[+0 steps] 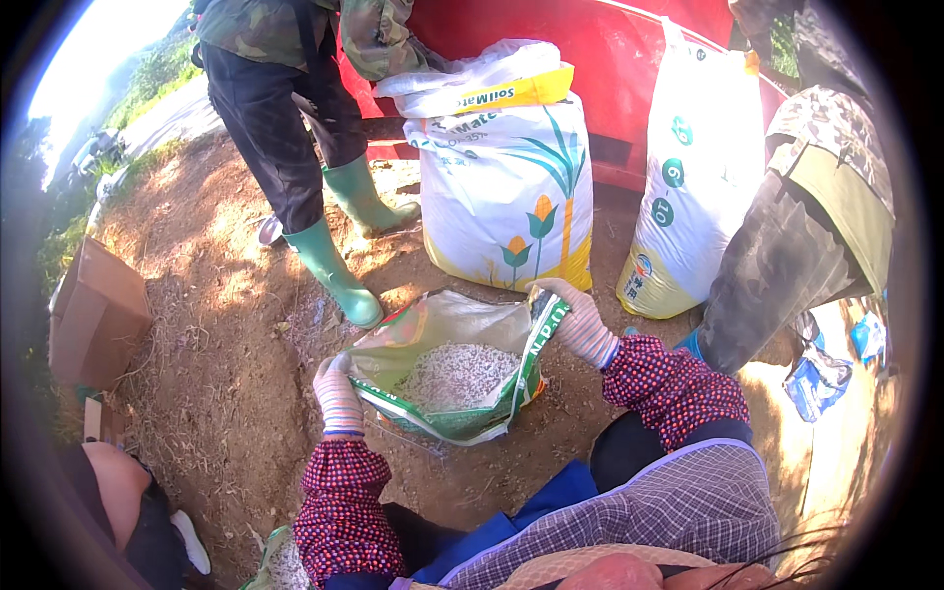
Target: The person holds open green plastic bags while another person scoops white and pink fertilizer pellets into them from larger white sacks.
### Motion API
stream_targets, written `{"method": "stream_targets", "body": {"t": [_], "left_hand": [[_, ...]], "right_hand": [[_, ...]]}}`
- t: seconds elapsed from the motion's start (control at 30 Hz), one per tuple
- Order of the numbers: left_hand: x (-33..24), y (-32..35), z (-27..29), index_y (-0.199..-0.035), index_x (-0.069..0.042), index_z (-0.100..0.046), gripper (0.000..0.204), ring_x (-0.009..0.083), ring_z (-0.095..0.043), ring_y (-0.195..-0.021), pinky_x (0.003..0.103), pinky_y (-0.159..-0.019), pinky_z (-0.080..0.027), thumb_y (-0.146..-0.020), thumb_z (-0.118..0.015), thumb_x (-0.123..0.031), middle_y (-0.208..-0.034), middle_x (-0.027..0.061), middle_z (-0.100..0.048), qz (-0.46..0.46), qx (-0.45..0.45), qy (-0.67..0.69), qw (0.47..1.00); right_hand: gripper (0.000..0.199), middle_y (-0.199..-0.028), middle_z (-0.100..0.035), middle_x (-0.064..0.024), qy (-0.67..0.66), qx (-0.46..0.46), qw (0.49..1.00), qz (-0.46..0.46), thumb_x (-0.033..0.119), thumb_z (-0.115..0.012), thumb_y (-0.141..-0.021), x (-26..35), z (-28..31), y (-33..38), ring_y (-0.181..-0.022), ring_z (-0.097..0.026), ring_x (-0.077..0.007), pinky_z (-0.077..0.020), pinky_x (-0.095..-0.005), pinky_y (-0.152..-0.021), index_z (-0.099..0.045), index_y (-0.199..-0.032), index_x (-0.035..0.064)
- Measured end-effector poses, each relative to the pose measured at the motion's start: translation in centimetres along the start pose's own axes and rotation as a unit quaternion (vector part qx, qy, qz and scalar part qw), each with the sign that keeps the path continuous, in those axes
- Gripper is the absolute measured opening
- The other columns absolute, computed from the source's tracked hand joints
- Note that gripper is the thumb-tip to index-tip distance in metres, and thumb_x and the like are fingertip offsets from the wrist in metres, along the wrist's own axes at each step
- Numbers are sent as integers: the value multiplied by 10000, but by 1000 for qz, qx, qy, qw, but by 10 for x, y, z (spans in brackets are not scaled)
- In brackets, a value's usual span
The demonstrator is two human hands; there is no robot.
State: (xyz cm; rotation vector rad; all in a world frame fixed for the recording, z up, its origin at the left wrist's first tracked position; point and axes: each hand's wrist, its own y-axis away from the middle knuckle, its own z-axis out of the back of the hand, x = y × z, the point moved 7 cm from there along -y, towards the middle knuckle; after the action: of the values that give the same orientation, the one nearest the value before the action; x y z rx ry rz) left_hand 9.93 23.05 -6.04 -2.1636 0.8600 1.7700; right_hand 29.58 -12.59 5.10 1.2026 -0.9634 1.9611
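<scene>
My left hand (340,396), in a striped glove, is closed on the left rim of an opened green-and-white sack (433,421). My right hand (582,323), gloved alike, grips the sack's upper right corner. The mouth is spread wide between them, and whitish granules (462,376) mixed with darker specks lie inside. The sack stands on the dirt in front of me. Just beyond it is a big white-and-yellow sack (497,202) printed with corn plants. A co-worker's sleeved arm (379,39) reaches to the folded top of that big sack; the hand there is mostly hidden.
A tall white sack (693,167) leans by a red metal panel (619,59). Green rubber boots (334,265) of the co-worker stand left of the big sack. Another person's leg (787,256) is at right, near crumpled packaging (818,382). A cardboard box (98,315) sits left; another granule bag (285,560) is below.
</scene>
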Motion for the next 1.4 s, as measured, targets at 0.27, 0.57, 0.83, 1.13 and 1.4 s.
{"method": "stream_targets", "body": {"t": [0.27,0.57,0.83,1.13,1.4], "left_hand": [[54,-15,17,-1104,42,-633,287,286,-644,-874,422,-808,-532,-907,-591,-162,-1032,162,-667,202,10,157,967],[34,9,-11,-1105,43,-598,297,282,-658,-885,401,-853,-546,-915,-553,-181,-1011,146,-671,227,63,190,953],[32,12,-18,-1145,62,-580,333,295,-660,-956,401,-936,-532,-924,-524,-180,-1075,181,-662,255,126,256,924],[41,9,-8,-1098,38,-625,338,222,-670,-865,343,-839,-550,-966,-591,-271,-1007,137,-690,232,116,223,940],[30,10,-4,-1061,15,-635,274,208,-667,-810,337,-784,-553,-944,-632,-234,-948,110,-693,208,104,216,948]], "right_hand": [[311,-982,-654,-26,-159,35,983,-85,184,-528,-994,-59,-8,-14,-856,-621,-109,-526,-289,-767,-571,-1260,29],[539,-1105,-613,-89,-277,-160,925,-205,443,-596,-947,-74,3,-15,-1008,-599,-189,-488,-316,-900,-498,-1284,33],[492,-1069,-612,-87,-342,-152,907,-194,387,-622,-934,-83,-1,-21,-957,-635,-221,-526,-351,-856,-489,-1255,39],[547,-1268,-604,-120,-333,-134,899,-253,414,-597,-959,-95,6,-9,-1158,-567,-251,-400,-367,-1048,-517,-1323,14],[603,-1422,-474,-163,-429,-146,846,-280,396,-536,-994,-74,-13,-8,-1290,-467,-322,-337,-452,-1123,-387,-1416,-8]]}}
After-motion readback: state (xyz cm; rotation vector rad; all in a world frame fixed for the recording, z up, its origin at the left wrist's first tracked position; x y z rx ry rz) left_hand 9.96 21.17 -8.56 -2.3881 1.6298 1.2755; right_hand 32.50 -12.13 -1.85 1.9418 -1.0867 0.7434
